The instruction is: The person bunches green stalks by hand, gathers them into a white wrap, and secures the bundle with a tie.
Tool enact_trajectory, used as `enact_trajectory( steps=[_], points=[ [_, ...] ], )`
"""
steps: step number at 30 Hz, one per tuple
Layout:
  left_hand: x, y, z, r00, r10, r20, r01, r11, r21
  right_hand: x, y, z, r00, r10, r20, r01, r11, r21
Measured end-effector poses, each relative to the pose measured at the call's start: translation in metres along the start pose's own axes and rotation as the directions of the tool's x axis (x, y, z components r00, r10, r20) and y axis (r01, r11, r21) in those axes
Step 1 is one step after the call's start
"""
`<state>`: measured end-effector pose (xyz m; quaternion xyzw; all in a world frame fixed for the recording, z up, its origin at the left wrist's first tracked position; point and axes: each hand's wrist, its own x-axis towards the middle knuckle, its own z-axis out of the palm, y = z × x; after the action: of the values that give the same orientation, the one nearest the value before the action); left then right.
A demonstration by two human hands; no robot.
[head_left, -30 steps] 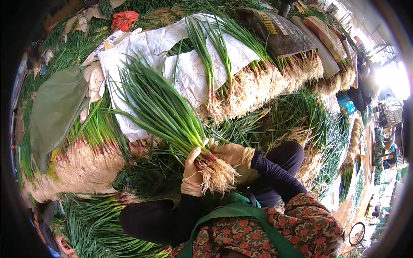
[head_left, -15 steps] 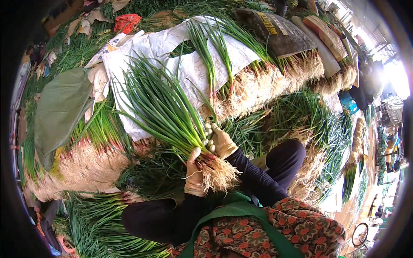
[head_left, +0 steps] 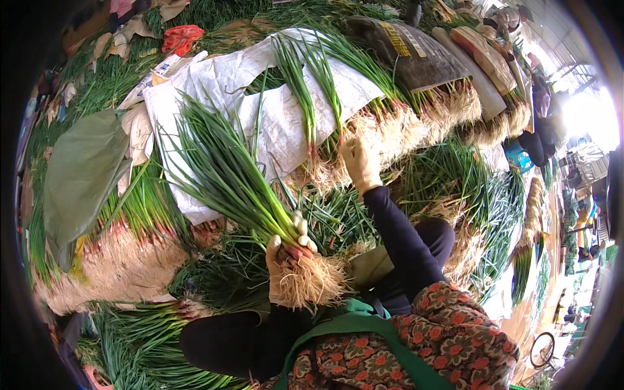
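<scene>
My left hand [head_left: 281,266], in a cream glove, grips a bunch of green onions [head_left: 263,208] by its reddish bases, the leaves fanned toward upper left and the pale roots hanging below. My right hand [head_left: 357,159], gloved too, reaches up to a root-edged row of onions [head_left: 396,127], fingers curled at the stem bases beside a few loose long stalks [head_left: 305,104]; what they grip is hidden. That row lies partly under a torn white sheet [head_left: 211,88], on which the loose stalks rest.
A dark printed sheet [head_left: 416,55] covers onions at upper right, a green sheet [head_left: 84,175] others at left. A red bag [head_left: 182,39] sits farther back. More onion piles [head_left: 143,331] surround my crossed legs [head_left: 221,341]. A bright opening and metal framework are at far right.
My right hand has left the held bunch and moved up to the covered row of onions. My left hand keeps the bunch, slightly lower and further left.
</scene>
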<state>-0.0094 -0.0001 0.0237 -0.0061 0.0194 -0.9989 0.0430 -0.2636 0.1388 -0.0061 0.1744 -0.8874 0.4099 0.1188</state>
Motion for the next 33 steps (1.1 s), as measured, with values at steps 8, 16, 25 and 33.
enact_trajectory(
  steps=[8, 16, 25, 33],
  points=[
    [-0.01, 0.013, -0.019, 0.938, 0.001, -0.347, 0.116, 0.942, 0.314, -0.046, -0.057, -0.008, 0.847, -0.103, 0.521, 0.186, 0.976, -0.11],
    [0.002, -0.008, -0.016, 0.893, 0.041, -0.448, 0.101, 0.952, 0.289, -0.106, -0.012, -0.024, 0.23, -0.271, 0.935, -0.468, 0.811, 0.351],
    [-0.009, -0.005, -0.011, 0.841, 0.072, -0.535, 0.179, 0.898, 0.401, -0.105, -0.092, 0.026, 0.175, 0.434, 0.884, -0.984, 0.046, 0.172],
    [-0.008, -0.007, -0.012, 0.88, 0.161, -0.448, 0.092, 0.866, 0.491, -0.11, -0.112, 0.015, 0.324, 0.473, 0.82, -0.891, -0.139, 0.432]
  ],
)
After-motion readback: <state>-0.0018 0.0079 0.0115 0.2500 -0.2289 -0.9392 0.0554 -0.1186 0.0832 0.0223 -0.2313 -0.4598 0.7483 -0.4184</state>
